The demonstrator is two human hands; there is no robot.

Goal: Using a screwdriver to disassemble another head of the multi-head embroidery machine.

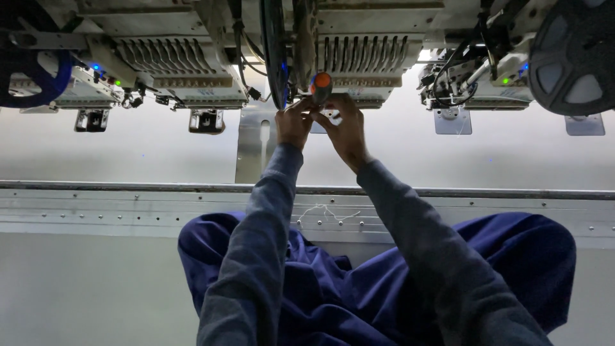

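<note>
Both my hands reach up to the underside of a multi-needle embroidery machine head [368,61]. My right hand [346,128] grips a screwdriver with an orange and grey handle [320,86], its tip hidden among the machine parts. My left hand [295,122] is closed beside it, fingers pinched at the same spot next to a black wheel [274,51]; what it pinches is hidden. Grey sleeves cover both my arms.
Another machine head [170,64] sits to the left and one [477,70] to the right, with small blue and green lights. A dark reel [573,57] hangs at top right. A metal rail [128,208] crosses the view. Blue fabric [359,288] lies over my lap.
</note>
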